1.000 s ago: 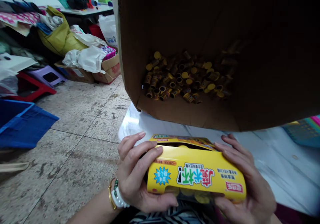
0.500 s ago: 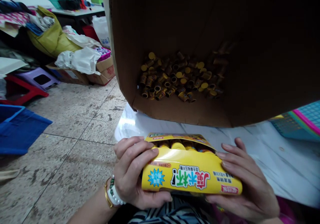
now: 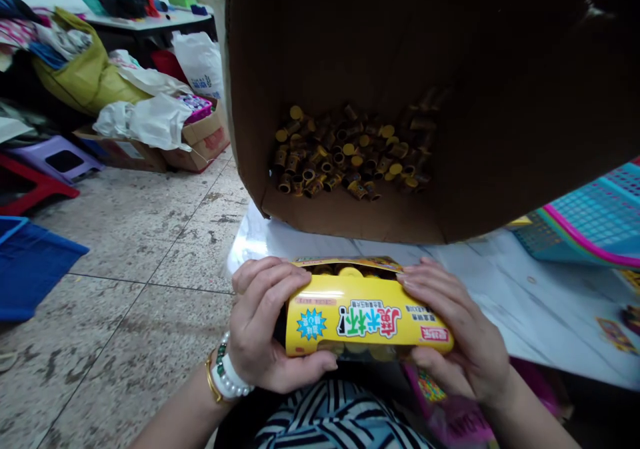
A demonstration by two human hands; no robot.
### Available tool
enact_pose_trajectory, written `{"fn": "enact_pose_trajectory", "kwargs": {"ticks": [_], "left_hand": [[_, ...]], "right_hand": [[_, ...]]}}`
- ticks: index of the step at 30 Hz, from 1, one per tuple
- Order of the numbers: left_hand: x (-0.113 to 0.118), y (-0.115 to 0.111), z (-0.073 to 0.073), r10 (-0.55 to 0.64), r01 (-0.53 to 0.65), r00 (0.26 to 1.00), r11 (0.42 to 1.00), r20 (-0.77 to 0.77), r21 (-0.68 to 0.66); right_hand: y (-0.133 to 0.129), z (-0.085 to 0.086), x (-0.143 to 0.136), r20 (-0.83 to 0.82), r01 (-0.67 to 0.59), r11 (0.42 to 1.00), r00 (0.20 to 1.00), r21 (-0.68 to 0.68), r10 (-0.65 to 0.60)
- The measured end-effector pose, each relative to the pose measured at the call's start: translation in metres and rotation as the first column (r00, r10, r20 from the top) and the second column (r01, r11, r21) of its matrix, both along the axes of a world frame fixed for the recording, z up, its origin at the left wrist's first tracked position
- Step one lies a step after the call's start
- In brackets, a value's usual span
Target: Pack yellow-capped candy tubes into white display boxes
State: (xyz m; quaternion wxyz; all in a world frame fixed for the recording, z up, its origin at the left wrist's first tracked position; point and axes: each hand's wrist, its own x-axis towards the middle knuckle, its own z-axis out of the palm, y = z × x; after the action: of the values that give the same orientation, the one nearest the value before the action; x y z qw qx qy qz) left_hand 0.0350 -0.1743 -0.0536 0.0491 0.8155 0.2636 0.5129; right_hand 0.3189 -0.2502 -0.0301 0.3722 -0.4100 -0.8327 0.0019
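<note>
Between my two hands is a yellow candy box (image 3: 320,302) with colourful printed characters and a blue starburst. Its top is partly open, and yellow-capped little cups (image 3: 350,272) show in the gap. My left hand (image 3: 270,322) grips the left end, fingers over the top edge and thumb below. At the right end my right hand (image 3: 455,329) is wrapped round it the same way. Beyond the box, a large cardboard carton (image 3: 350,225) lies with its opening towards me. Many small yellow-and-brown cups (image 3: 345,155) lie loose inside it.
The carton stands on a white marbled table (image 3: 505,289). A turquoise basket (image 3: 590,215) with a pink rim is at right. A pink bag (image 3: 460,415) hangs below the table edge. Leftward on the floor are a blue crate (image 3: 35,262), a purple stool (image 3: 55,159) and cardboard boxes (image 3: 200,142).
My right hand has moved left and up along the box's end, its fingers now closer over the top edge. The gap at the top looks narrower. The view has shifted slightly right.
</note>
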Motion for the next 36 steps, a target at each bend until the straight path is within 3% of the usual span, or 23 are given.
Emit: {"fn": "enact_pose_trajectory", "kwargs": {"ticks": [5, 13, 21, 27, 36], "left_hand": [[0.000, -0.004, 0.009, 0.012, -0.014, 1.000, 0.997, -0.020, -0.076], [-0.001, -0.007, 0.035, 0.078, -0.105, 0.973, 0.988, -0.215, -0.113], [0.017, -0.007, 0.063, -0.020, -0.090, 0.910, 0.965, -0.415, -0.245], [0.024, -0.005, 0.059, -0.086, -0.027, 0.941, 0.945, -0.328, -0.326], [0.027, 0.007, 0.048, -0.013, -0.075, 0.954, 0.957, -0.301, -0.279]], "right_hand": [[0.008, 0.006, -0.004, -0.033, 0.023, 0.999, 0.999, -0.032, -0.024], [0.006, 0.007, -0.003, -0.067, 0.010, 0.999, 0.998, -0.053, -0.013], [0.007, 0.007, -0.002, -0.034, -0.020, 1.000, 0.999, -0.018, 0.019], [0.000, 0.004, -0.007, -0.066, 0.086, 0.995, 0.994, -0.056, -0.090], [0.006, 0.001, -0.008, -0.157, 0.122, 0.972, 0.975, -0.201, -0.155]]}}
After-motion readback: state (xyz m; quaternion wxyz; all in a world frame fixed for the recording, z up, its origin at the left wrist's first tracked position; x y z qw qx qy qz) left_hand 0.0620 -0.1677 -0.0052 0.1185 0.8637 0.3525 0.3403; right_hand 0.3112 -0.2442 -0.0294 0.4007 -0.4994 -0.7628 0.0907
